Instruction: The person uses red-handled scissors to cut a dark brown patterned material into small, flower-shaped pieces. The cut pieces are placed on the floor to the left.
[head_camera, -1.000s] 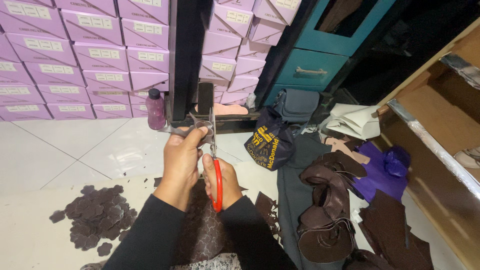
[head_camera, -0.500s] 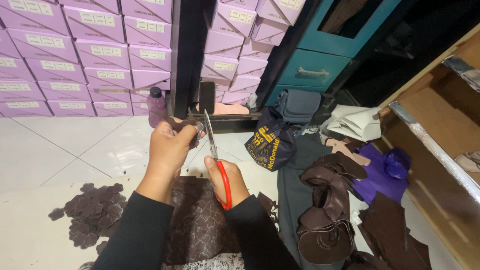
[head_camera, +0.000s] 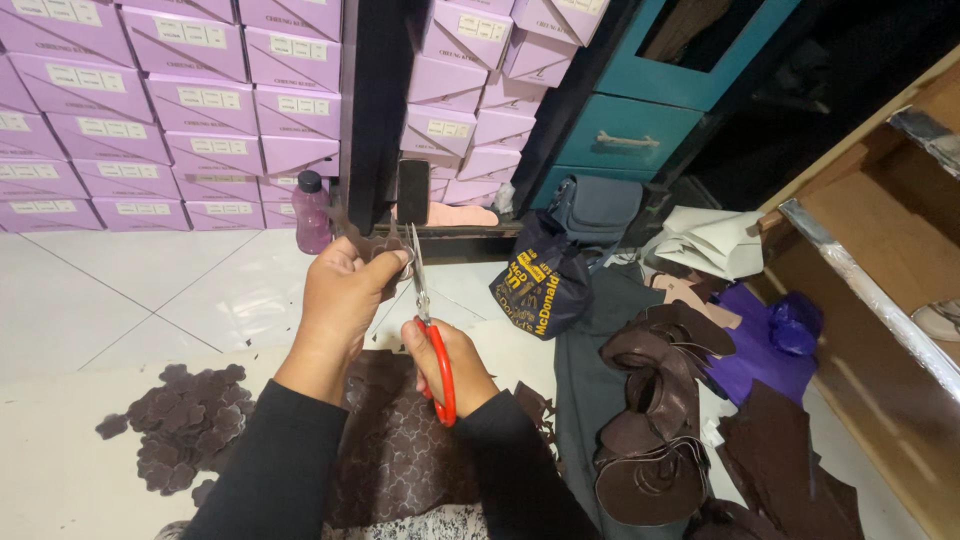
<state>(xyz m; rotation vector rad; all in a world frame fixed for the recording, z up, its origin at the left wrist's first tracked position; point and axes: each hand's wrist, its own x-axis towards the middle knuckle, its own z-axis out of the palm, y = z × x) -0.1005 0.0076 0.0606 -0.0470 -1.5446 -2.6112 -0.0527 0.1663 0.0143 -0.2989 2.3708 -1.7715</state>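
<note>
Now the left hand (head_camera: 345, 290) has risen, pinching a small brown leather piece (head_camera: 372, 243); the right hand (head_camera: 452, 365) grips red-handled scissors (head_camera: 428, 330) (blades upright), cutting above the patterned sheet's (head_camera: 400, 450) top edge.

Left hand (head_camera: 345, 295) went up and out from over the right hand (head_camera: 450, 365), taking the brown piece (head_camera: 375, 245) higher. Scissors (head_camera: 430, 335) tilted, blades now reaching up to the piece. Patterned brown sheet (head_camera: 400, 450) more exposed in the lap.

The left hand (head_camera: 345, 290) mostly hides a brown piece (head_camera: 372, 243) (perhaps leather).
</note>
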